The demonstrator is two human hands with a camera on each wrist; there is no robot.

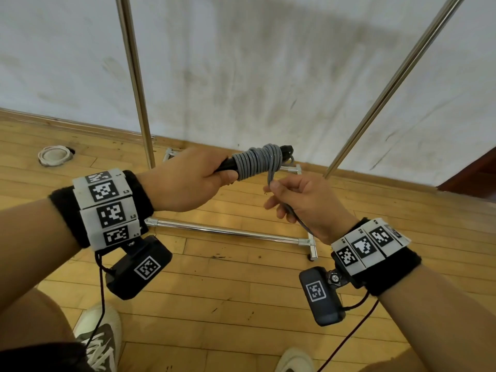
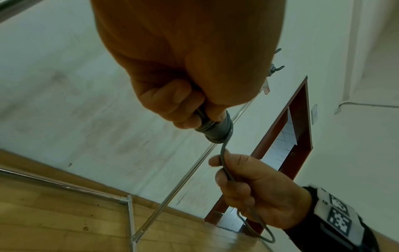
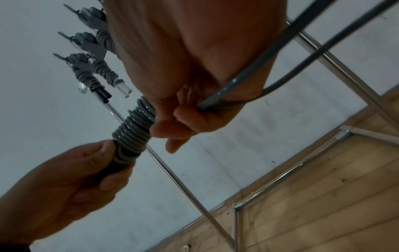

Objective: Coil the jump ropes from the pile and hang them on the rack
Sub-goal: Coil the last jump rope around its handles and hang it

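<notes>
The right hand [image 1: 303, 202] sits nearest, fingers curled around the loose grey cord, with thumb and forefinger pinching it just below the coil. Behind that fist the cord hangs out in a free loop [image 2: 262, 233] past the heel of the palm. From the pinch the cord climbs a short way up to the rope [image 1: 259, 162], a tight grey coil wound around black handles.

The left hand [image 1: 188, 181], level with the right and just across from it, grips the handles [image 3: 114, 166] in a closed fist, thumb lying along the near end of the coil. The wound part sticks out beyond its knuckles toward the right hand, and a black handle tip [image 1: 287, 150] shows at the far end.

Below both hands, on the wood floor [image 1: 241, 291], runs the rack's [image 1: 228, 232] chrome base bar, with a foot at its right end. Two shoes [image 1: 99, 342] show at the lower edge, nearer than the hands. Beyond the left hand one chrome upright [image 1: 135, 76] rises, and beyond the right hand a second pole [image 1: 389, 87] slants up. Further left on the floor lies a white ring [image 1: 55, 155].

Above the hands, in the right wrist view, three coiled ropes [image 3: 86, 76] hang from clips [image 3: 82, 39] against the scuffed white wall [image 1: 268, 63].
</notes>
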